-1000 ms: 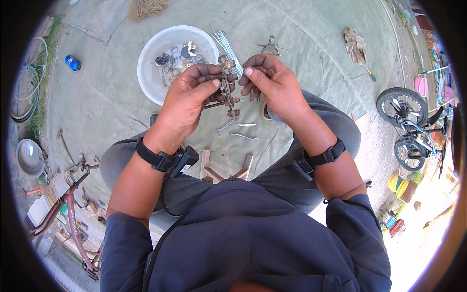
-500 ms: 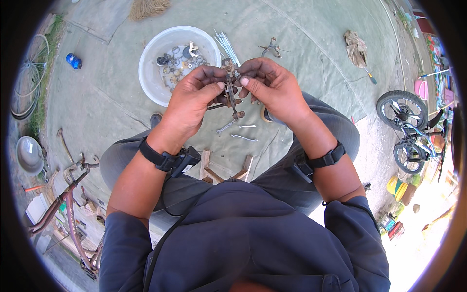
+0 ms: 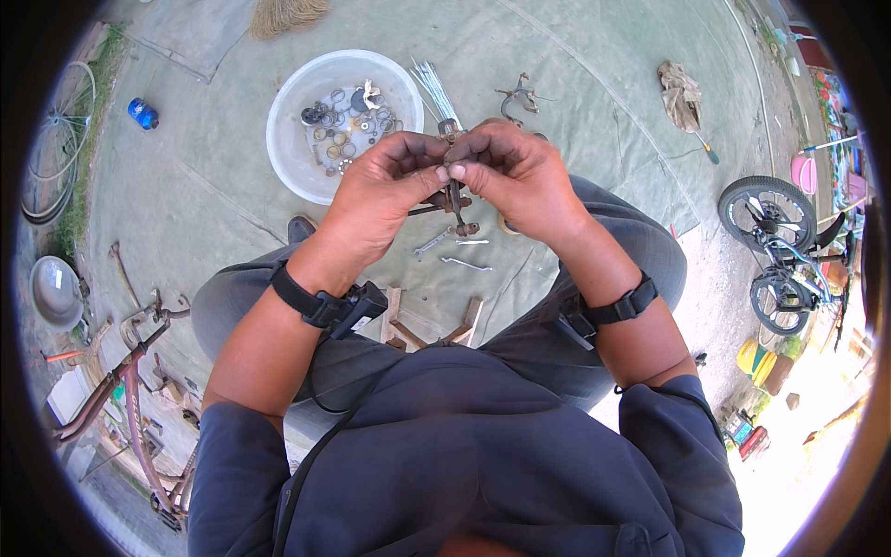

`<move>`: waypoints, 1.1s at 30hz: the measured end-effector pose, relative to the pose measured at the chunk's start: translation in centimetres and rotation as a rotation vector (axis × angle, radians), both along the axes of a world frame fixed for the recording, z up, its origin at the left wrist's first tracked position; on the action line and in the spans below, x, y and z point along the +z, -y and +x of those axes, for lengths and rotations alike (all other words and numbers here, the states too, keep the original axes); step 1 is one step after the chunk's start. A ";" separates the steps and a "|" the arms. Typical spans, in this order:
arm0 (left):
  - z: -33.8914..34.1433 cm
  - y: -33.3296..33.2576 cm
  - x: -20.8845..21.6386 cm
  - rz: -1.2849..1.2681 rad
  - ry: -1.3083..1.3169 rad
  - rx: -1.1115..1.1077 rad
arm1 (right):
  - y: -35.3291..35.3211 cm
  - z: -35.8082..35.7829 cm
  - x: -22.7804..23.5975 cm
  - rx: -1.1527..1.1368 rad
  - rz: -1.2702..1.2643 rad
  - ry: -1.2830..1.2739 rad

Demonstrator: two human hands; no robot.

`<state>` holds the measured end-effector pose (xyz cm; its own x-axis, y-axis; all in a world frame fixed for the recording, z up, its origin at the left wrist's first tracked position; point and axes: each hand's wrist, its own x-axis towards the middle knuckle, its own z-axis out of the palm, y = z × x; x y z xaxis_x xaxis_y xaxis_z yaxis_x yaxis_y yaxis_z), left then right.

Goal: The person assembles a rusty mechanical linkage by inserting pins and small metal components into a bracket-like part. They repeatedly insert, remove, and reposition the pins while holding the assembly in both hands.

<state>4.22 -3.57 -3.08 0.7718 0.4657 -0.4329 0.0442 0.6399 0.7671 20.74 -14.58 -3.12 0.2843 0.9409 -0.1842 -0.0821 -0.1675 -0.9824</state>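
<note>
Over the mat between my knees, my left hand and my right hand grip one rusty metal bicycle part, a narrow piece with a bar and bolted ends. Both thumbs and forefingers pinch together at its middle, so that section is hidden. One end sticks out above my fingers, the other below toward me. A thin rod juts left from it under my left hand. Just beyond, a bundle of thin spokes lies beside a pale round basin of rings and small metal parts.
Below my hands lie a wrench and a thin bent tool. Another rusty part rests beyond my right hand. A screwdriver and cloth lie right, near a bicycle. An old bike frame stands left.
My hands have drawn closer together, with fingertips now meeting on the rusty part. The part has shifted slightly right and toward me, and stands more upright in view.
</note>
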 end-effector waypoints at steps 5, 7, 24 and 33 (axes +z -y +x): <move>0.0 0.1 -0.2 -0.020 0.011 -0.025 | -0.1 -0.3 -0.5 -0.027 0.016 0.061; -0.1 0.1 -0.4 -0.022 0.005 -0.035 | 0.0 -0.3 -0.4 -0.036 0.034 0.098; 0.0 -0.2 -0.1 -0.022 0.044 0.037 | -0.1 0.6 -0.4 -0.071 -0.134 -0.378; -0.1 -0.3 0.5 0.017 0.011 0.006 | 0.0 0.0 -0.4 0.054 -0.151 -0.600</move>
<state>4.10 -3.32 -2.62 0.7735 0.4774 -0.4168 0.0322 0.6273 0.7781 20.75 -14.56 -3.55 0.0426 0.9022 -0.4293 -0.6003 -0.3204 -0.7328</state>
